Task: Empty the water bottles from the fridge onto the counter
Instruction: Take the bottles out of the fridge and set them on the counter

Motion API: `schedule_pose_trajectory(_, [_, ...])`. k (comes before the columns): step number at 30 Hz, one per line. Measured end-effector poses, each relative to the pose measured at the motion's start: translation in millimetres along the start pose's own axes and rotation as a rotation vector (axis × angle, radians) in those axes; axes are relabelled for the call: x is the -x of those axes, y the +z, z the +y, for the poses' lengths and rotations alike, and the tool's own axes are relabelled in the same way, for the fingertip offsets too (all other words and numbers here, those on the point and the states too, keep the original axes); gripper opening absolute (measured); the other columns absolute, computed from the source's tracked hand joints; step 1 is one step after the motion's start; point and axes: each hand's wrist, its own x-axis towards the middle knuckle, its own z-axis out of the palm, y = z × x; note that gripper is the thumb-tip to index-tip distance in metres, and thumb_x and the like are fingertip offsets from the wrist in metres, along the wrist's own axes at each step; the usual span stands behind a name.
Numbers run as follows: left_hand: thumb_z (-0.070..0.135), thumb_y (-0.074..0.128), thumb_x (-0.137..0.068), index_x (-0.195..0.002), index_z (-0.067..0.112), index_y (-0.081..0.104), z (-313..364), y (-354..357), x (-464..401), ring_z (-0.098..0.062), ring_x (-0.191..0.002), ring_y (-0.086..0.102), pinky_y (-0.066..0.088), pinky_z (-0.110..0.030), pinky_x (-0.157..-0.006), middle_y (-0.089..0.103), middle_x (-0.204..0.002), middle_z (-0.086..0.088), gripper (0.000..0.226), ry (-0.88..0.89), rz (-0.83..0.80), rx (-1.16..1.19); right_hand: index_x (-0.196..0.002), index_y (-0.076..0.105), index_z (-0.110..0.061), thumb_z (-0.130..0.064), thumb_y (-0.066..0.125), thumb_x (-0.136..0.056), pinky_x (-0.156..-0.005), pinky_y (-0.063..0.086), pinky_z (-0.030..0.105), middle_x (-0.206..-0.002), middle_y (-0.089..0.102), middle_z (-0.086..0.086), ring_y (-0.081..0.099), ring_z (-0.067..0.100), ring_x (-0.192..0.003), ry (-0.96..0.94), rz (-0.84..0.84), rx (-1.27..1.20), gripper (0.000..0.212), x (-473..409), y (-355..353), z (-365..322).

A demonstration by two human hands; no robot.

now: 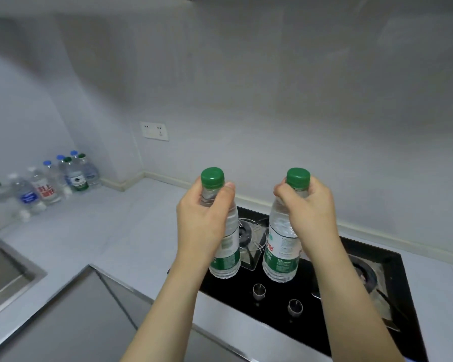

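I hold two clear water bottles with green caps and green labels upright over the black hob. My left hand (203, 218) grips the left bottle (226, 259) around its shoulder, just under the cap. My right hand (307, 205) grips the right bottle (281, 254) the same way. Both bottles hang above the hob glass, near its front left burner. Several more water bottles (47, 184) with blue, green and white caps stand in a row on the pale counter (110, 231) by the far left wall. The fridge is out of view.
A black glass gas hob (306, 317) with two burners and two metal knobs fills the lower right. A steel sink (5, 273) is set into the counter at the left edge. A wall socket (154, 130) sits on the grey back wall.
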Motion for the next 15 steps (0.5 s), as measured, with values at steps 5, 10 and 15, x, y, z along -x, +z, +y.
schedule_pose_trajectory(5, [0.019, 0.069, -0.089, -0.079, 0.008, 0.063, -7.6, -46.7, -27.3, -0.006, -0.061, 0.054, 0.045, -0.022, -0.063, 0.060, -0.064, 0.010, 0.016, 0.015, 0.048, -0.031, -0.083, 0.058, 0.000, -0.010, 0.067, -0.081, -0.069, 0.044, 0.029, -0.071, 0.056, -0.001, 0.051, 0.010, -0.066, 0.008, -0.029, -0.122, 0.013, 4.6, 58.6, -10.1])
schedule_pose_trajectory(10, [0.024, 0.068, -0.088, -0.078, 0.012, 0.061, -9.9, -114.1, -57.5, -0.007, -0.062, 0.055, 0.046, -0.029, -0.066, 0.060, -0.065, 0.008, 0.017, -0.001, 0.059, -0.050, -0.079, 0.062, -0.011, -0.013, 0.069, -0.083, -0.071, 0.045, 0.027, -0.070, 0.060, -0.008, 0.054, 0.004, -0.065, 0.023, -0.057, -0.168, 0.009, 9.7, 130.0, -24.0])
schedule_pose_trajectory(15, [0.036, 0.067, -0.082, -0.080, 0.013, 0.062, -21.5, -192.2, -91.7, -0.011, -0.067, 0.059, 0.050, -0.036, -0.070, 0.065, -0.069, 0.003, 0.023, -0.013, 0.127, -0.078, -0.076, 0.062, -0.022, -0.015, 0.071, -0.083, -0.072, 0.045, 0.026, -0.071, 0.061, -0.011, 0.056, 0.005, -0.068, 0.028, -0.100, -0.245, 0.013, 24.0, 215.3, -39.2])
